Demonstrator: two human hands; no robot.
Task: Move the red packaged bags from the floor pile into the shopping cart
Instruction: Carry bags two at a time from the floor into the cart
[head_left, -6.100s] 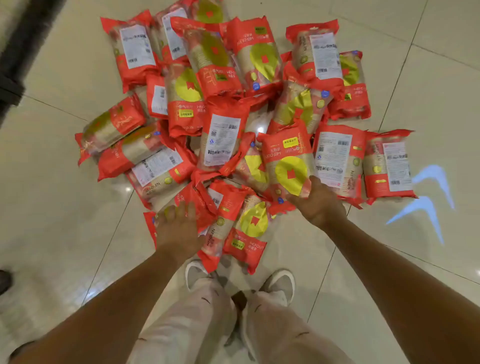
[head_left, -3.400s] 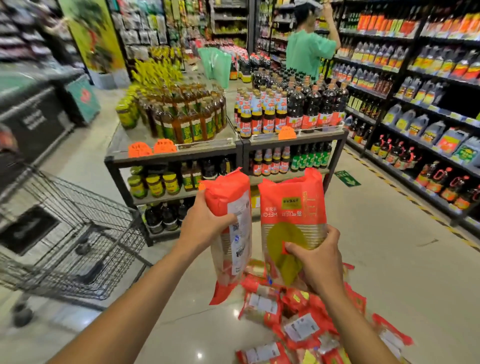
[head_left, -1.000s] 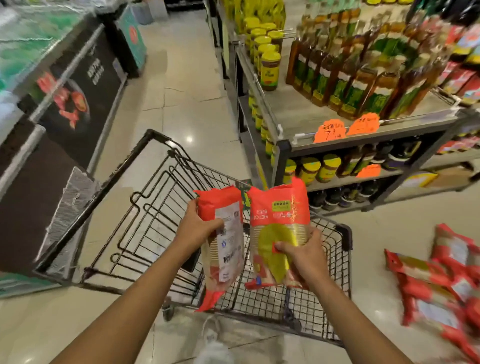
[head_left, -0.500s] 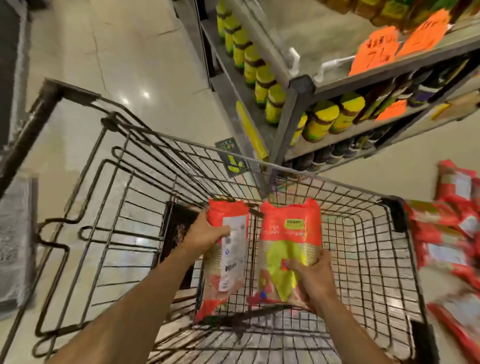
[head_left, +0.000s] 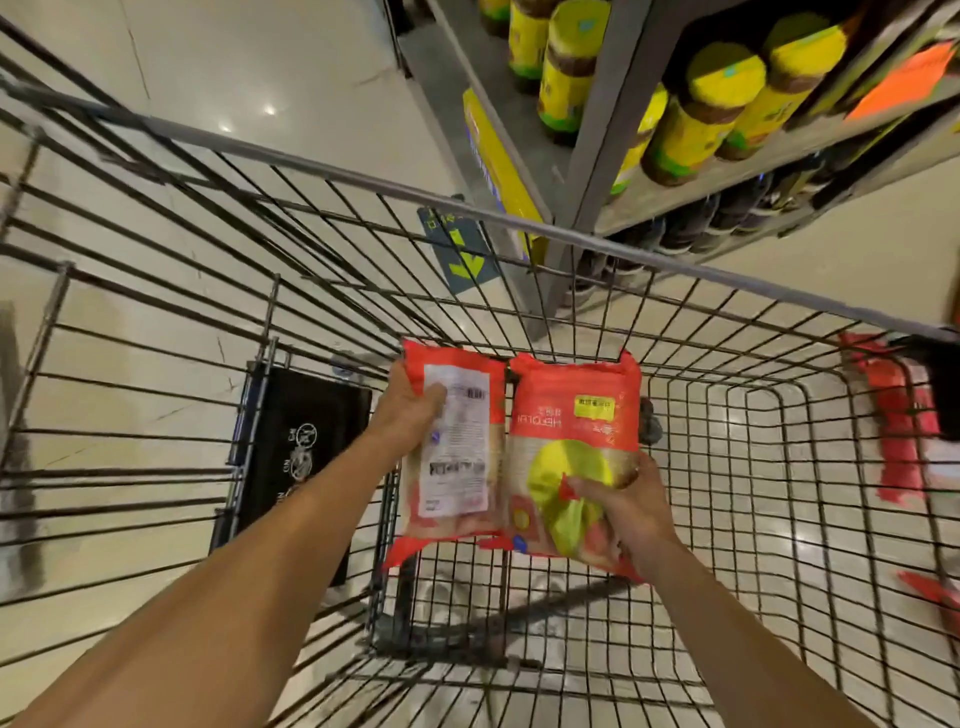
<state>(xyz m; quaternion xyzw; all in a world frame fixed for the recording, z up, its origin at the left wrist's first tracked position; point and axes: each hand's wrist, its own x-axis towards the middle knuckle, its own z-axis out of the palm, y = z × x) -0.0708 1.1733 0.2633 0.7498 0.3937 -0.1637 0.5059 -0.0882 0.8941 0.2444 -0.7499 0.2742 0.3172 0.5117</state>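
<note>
Both my arms reach down inside the wire shopping cart (head_left: 519, 221). My left hand (head_left: 410, 410) grips a red bag (head_left: 457, 467) by its left side, white label facing up. My right hand (head_left: 623, 504) grips a second red bag (head_left: 574, 415) at its lower end, its yellow circle and red front facing up. The two bags are side by side, low in the basket just above the wire floor. More red bags of the floor pile (head_left: 904, 431) show through the cart's right wall.
A metal shelf (head_left: 592, 171) with yellow-labelled jars (head_left: 711, 109) stands just beyond the cart's far rim. A black flap (head_left: 301, 447) hangs at the cart's left end. Glossy tiled floor (head_left: 234, 62) lies to the far left.
I lifted two bags from the floor pile, turned to the cart and carried them over its rim. In the last half second both bags went lower into the basket.
</note>
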